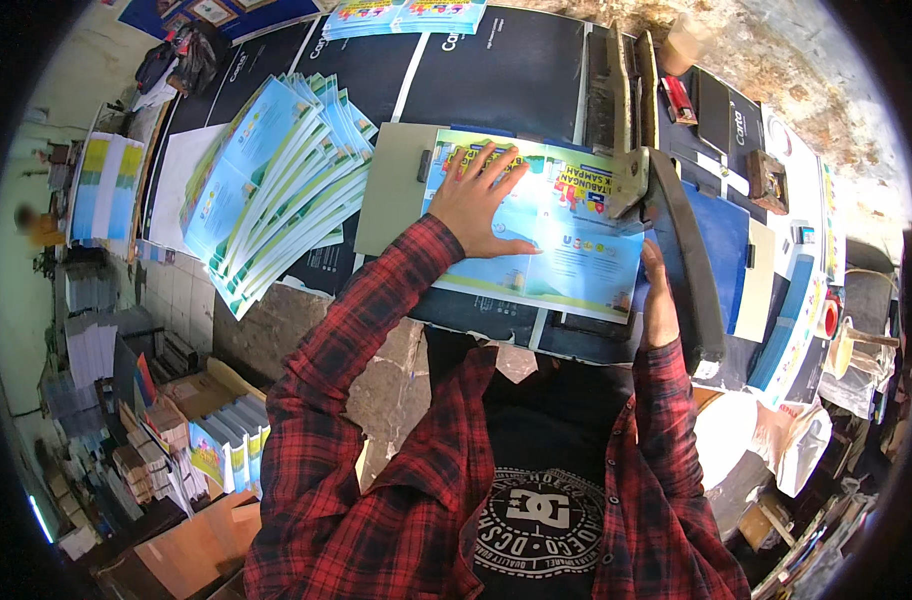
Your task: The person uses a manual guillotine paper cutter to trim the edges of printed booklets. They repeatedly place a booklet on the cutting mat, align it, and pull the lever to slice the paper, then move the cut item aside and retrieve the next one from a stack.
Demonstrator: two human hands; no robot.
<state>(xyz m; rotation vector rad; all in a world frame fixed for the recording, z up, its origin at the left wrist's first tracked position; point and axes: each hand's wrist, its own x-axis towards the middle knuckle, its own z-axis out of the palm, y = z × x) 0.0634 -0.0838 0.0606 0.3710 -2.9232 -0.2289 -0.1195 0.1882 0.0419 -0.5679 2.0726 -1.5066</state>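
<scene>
From the head view, here I am over the black work surface (496, 80), and the printed sheet (576, 265) lies right in front of me, light blue and green, its right edge up against the paper cutter (691, 265) with the long dark arm. My left hand (481, 200) is spread flat across the sheet's left half, fingers fanned, thumb pointing toward the middle, pressing rather than gripping. My right hand (660, 305) is at the sheet's right edge, just beside the cutter's arm, fingers pointing away from me; whether it pinches the paper or only braces it, I can't tell. The two hands are apart, with the printed middle between them. Under the left end sits a grey board (390, 190), and beyond it spreads a fanned pile of similar sheets (276, 180). I'd call this the lining-up step: the edge being squared at the cutter. What the next move calls for, as I judge it, is a steady left palm, a straight edge, and right-hand fingers well clear of that arm before any cut.
</scene>
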